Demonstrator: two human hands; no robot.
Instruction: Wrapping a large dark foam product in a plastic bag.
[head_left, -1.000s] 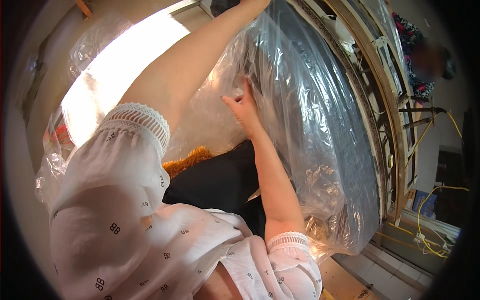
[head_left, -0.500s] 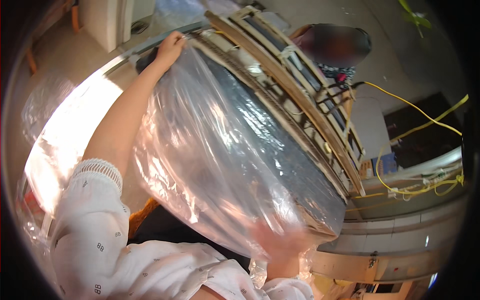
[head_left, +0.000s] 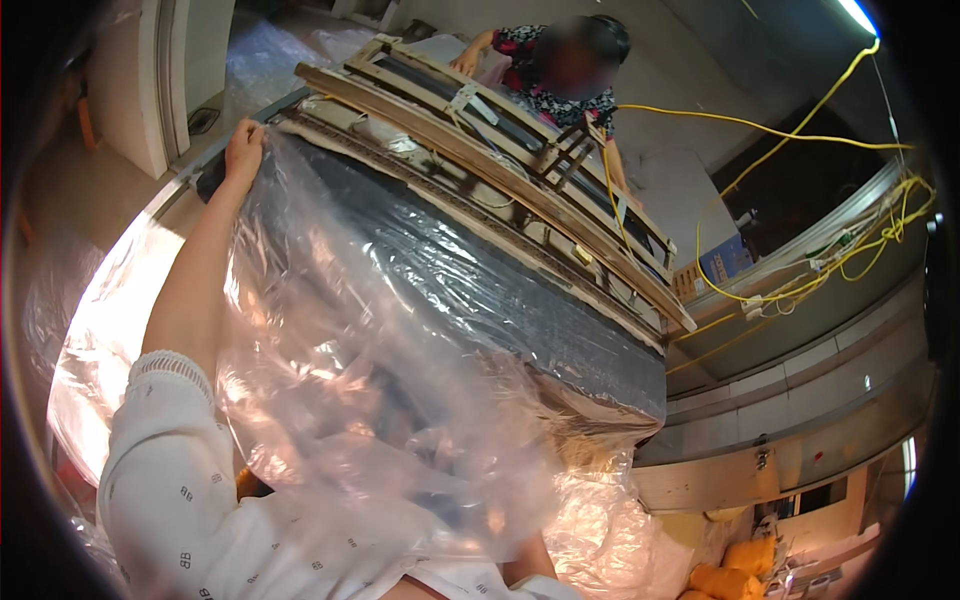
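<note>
My left hand [head_left: 245, 150] pinches the upper edge of a clear plastic sheet [head_left: 330, 370] at the far left corner of a dark, film-covered surface [head_left: 440, 240]. From there the sheet hangs toward me in loose, shiny folds, blurred near my body. My right forearm [head_left: 533, 558] comes up at the lower edge. Bunched plastic covers my right hand, so its fingers do not show. Along the far side of the dark surface runs a wooden frame machine [head_left: 500, 165] with long slats and a metal strip.
Across the frame stands another person [head_left: 560, 60], with hands near its far side. Yellow cables [head_left: 760, 125] hang at the right above a long pale rail [head_left: 800, 240]. Orange bundles [head_left: 735, 575] lie at lower right. A bright panel [head_left: 120, 300] glows at the left.
The view has shifted, and the other person now leans over the frame. My right hand has drawn down toward my body, and the plastic billows more. My left hand keeps its hold.
</note>
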